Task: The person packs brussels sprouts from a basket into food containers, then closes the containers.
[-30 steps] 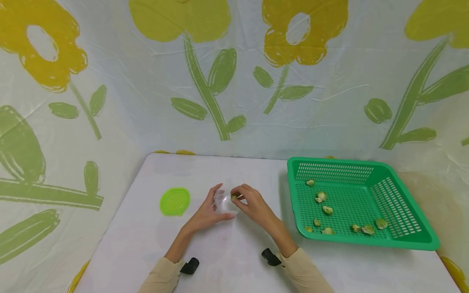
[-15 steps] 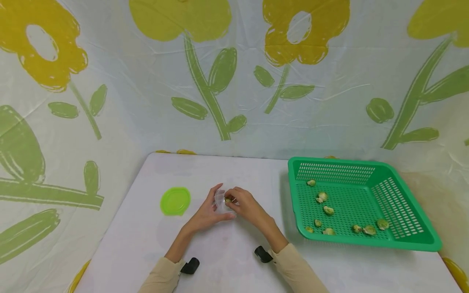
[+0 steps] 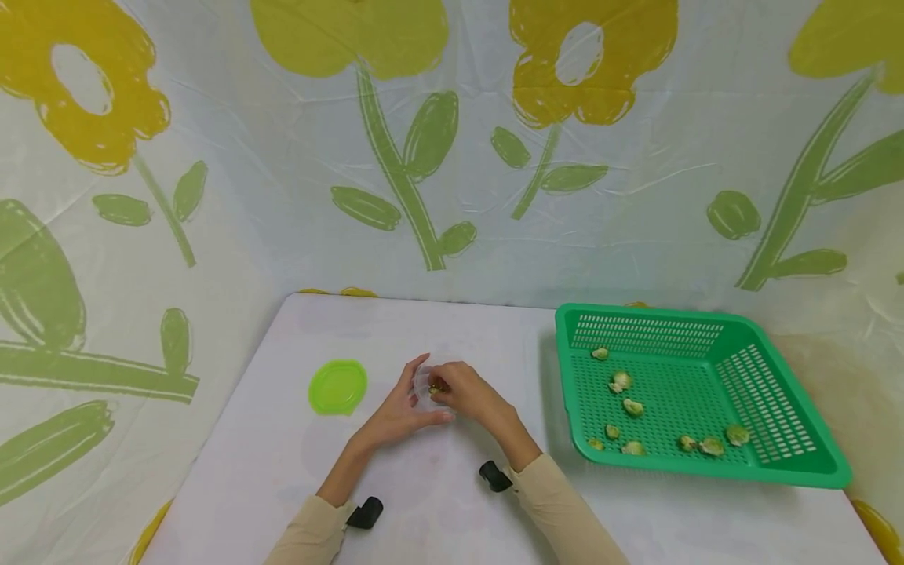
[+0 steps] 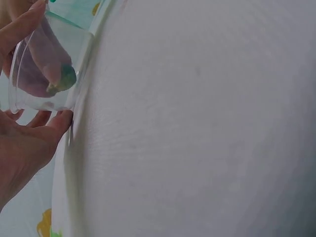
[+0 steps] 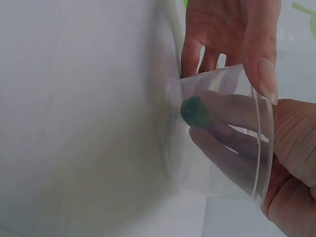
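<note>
A clear plastic tub [image 5: 217,173] stands on the table, wide mouth up. My left hand [image 3: 395,416] grips it from the left, thumb on the near side and fingers around the far side. Down inside the tub reaches my right hand [image 3: 472,392], pinching a small Brussels sprout [image 5: 194,111] between its fingertips. Both wrist views show the sprout through the clear wall, low and close to the tub's bottom. From the head view most of the sprout is hidden by the right hand's fingers.
To the left lies a bright green lid [image 3: 337,387], flat on the white table [image 3: 424,502]. A large green basket [image 3: 706,469] stands on the right, with several Brussels sprouts [image 3: 633,407] scattered over its floor. A flower-printed cloth [image 3: 636,196] hangs behind the table.
My right hand has moved left and into the tub, carrying the sprout from above the rim down inside. The left hand has held the tub in place.
</note>
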Demonstrator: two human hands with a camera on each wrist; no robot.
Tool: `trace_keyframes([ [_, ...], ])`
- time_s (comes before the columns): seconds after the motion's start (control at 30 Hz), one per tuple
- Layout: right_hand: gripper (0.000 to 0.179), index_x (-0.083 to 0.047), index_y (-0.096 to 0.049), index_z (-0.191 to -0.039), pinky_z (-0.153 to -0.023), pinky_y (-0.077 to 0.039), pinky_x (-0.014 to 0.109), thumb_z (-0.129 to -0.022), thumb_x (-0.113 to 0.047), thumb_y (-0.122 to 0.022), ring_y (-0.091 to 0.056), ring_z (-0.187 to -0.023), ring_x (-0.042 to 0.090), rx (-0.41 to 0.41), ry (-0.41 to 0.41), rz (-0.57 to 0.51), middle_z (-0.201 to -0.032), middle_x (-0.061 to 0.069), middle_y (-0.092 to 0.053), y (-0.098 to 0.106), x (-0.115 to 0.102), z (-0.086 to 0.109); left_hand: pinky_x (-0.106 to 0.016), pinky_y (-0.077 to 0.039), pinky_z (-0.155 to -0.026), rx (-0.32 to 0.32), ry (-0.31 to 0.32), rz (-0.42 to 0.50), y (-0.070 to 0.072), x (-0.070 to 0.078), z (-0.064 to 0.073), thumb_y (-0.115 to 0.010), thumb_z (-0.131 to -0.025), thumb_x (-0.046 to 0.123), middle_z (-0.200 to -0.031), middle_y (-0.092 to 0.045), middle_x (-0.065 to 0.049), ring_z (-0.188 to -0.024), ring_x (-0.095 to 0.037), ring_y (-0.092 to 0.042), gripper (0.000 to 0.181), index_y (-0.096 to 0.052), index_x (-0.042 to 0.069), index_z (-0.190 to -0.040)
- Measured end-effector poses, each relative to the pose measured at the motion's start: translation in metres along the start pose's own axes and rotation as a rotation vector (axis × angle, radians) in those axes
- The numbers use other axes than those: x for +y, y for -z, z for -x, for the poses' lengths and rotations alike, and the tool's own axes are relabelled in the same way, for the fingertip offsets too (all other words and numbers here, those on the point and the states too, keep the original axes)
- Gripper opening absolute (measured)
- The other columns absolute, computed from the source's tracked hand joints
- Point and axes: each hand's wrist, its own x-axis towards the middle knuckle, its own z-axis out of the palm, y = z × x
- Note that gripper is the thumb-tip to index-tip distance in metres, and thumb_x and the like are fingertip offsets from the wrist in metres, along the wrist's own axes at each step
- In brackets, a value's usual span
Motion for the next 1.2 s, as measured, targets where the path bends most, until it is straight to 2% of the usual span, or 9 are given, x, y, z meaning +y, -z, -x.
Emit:
trace_keyframes([
  [0.17, 0.015, 0.004, -0.070, -0.101, -0.077, -0.056, 0.036, -0.088, 0.006, -0.076, -0.066, -0.083, 0.026, -0.007, -0.008, 0.026, -0.090, 0.013, -0.071, -0.001, -0.001, -0.003, -0.064, -0.028, -0.117, -0.004, -0.016, 0.003, -0.001, -0.003, -0.002, -0.088, -0.084, 0.026, -0.167, -0.023, -0.012, -0.152, -0.030, -0.026, 0.108, -0.016, 0.019, -0.164],
  [0.37, 0.007, -0.001, -0.069, -0.101, -0.077, -0.055, 0.033, -0.095, -0.003, -0.073, -0.064, -0.084, 0.021, -0.013, -0.009, 0.128, -0.090, 0.007, -0.069, -0.005, -0.002, -0.002, -0.064, -0.027, -0.118, -0.013, -0.014, 0.006, -0.003, -0.003, -0.001, -0.088, -0.084, 0.027, -0.168, -0.021, -0.012, -0.153, -0.031, -0.022, 0.109, -0.015, 0.020, -0.165],
  [0.57, 0.008, -0.004, -0.071, -0.104, -0.073, -0.053, 0.029, -0.098, -0.009, -0.070, -0.060, -0.081, 0.016, 0.011, -0.033, 0.216, -0.089, 0.003, -0.066, -0.006, -0.004, 0.004, -0.064, -0.026, -0.118, -0.022, -0.005, 0.008, -0.004, -0.003, 0.000, -0.087, -0.085, 0.027, -0.168, -0.021, -0.010, -0.154, -0.031, -0.022, 0.109, -0.014, 0.021, -0.165],
  [0.77, 0.010, -0.001, -0.071, -0.106, -0.076, -0.057, 0.032, -0.096, -0.005, -0.072, -0.066, -0.087, 0.020, 0.056, 0.024, 0.230, -0.095, 0.007, -0.069, 0.003, -0.008, 0.014, -0.065, -0.026, -0.117, -0.012, -0.016, 0.020, -0.002, -0.004, -0.001, -0.089, -0.083, 0.027, -0.165, -0.026, -0.012, -0.151, -0.030, -0.028, 0.112, -0.014, 0.018, -0.164],
  [0.93, 0.013, -0.001, -0.072, -0.108, -0.076, -0.058, 0.032, -0.096, -0.006, -0.073, -0.067, -0.087, 0.020, 0.114, 0.071, 0.249, -0.099, 0.007, -0.068, 0.012, -0.010, 0.024, -0.066, -0.028, -0.116, -0.004, -0.018, 0.001, -0.002, -0.006, -0.002, -0.090, -0.082, 0.032, -0.166, -0.022, -0.016, -0.152, -0.033, -0.026, 0.112, -0.015, 0.017, -0.164],
  [1.2, 0.019, -0.001, -0.071, -0.112, -0.082, -0.059, 0.034, -0.094, -0.007, -0.075, -0.068, -0.096, 0.023, 0.174, 0.119, 0.332, -0.106, 0.009, -0.069, 0.030, -0.014, 0.036, -0.058, -0.031, -0.118, -0.001, -0.004, 0.020, 0.000, -0.002, -0.001, -0.090, -0.082, 0.026, -0.162, -0.027, -0.015, -0.148, -0.033, -0.032, 0.112, -0.014, 0.019, -0.164],
])
